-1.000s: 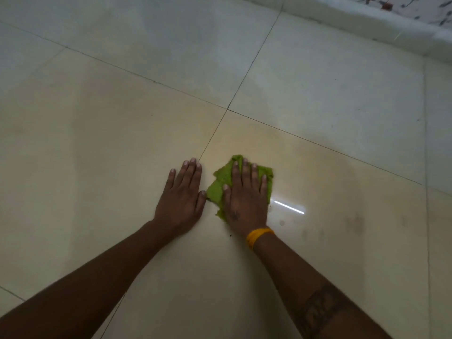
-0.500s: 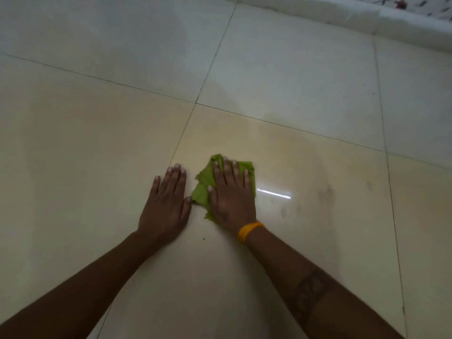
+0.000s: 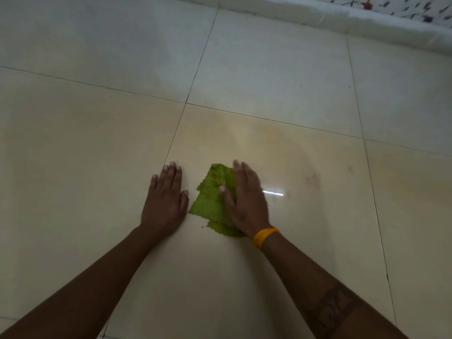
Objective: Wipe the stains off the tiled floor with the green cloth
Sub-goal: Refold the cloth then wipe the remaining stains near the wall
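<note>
Head view: right hand [image 3: 245, 201] flat, fingers straight, pressing cloth [image 3: 215, 201]; left hand [image 3: 165, 199] flat on floor [image 3: 269, 69] beside it; stains [image 3: 313, 179] right of right hand.

Big glossy cream floor tiles [image 3: 269, 69] fill the view, thin dark grout lines [image 3: 193, 77] crossing just left of centre. Light's dim & uneven: far tiles greyish, nearer ones warmer yellow. Bright white streak of reflected light [image 3: 273, 192] on the sheen, right of centre. Faint dark smudges [image 3: 313, 179] further right on that tile. Top right: pale raised ledge [image 3: 342, 18] along the floor edge, w/ white floral-print surface [image 3: 401, 6] behind it, red & dark motifs.
</note>
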